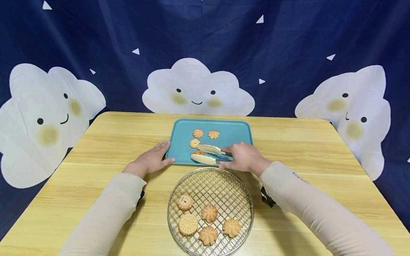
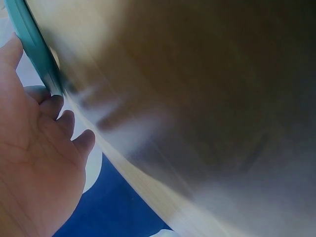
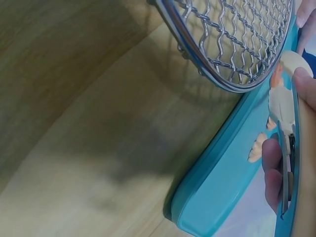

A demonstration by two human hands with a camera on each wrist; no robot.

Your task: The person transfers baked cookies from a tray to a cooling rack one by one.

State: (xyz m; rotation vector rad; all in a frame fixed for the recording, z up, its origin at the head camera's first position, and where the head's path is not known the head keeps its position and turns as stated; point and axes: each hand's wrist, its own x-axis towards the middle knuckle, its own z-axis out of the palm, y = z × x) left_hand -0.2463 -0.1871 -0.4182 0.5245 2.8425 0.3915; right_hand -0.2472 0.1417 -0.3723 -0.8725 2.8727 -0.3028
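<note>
Here, tray [image 1: 231, 133] — cookies [image 1: 197, 133], wire rack [image 1: 222, 187] — five cookies [image 1: 209, 213]

Both sleeves [image 1: 331, 224] are pale, the right with dark lettering [image 1: 300, 177].

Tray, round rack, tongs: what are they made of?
Tray: probably plastic, satin; even teal, rounded molded-looking rim.
Wire rack: metal, shiny; bright glints on crimped wires.
Tongs: cream tips look matte, maybe silicone or nylon; section behind likely metal, from its silvery look.
</note>
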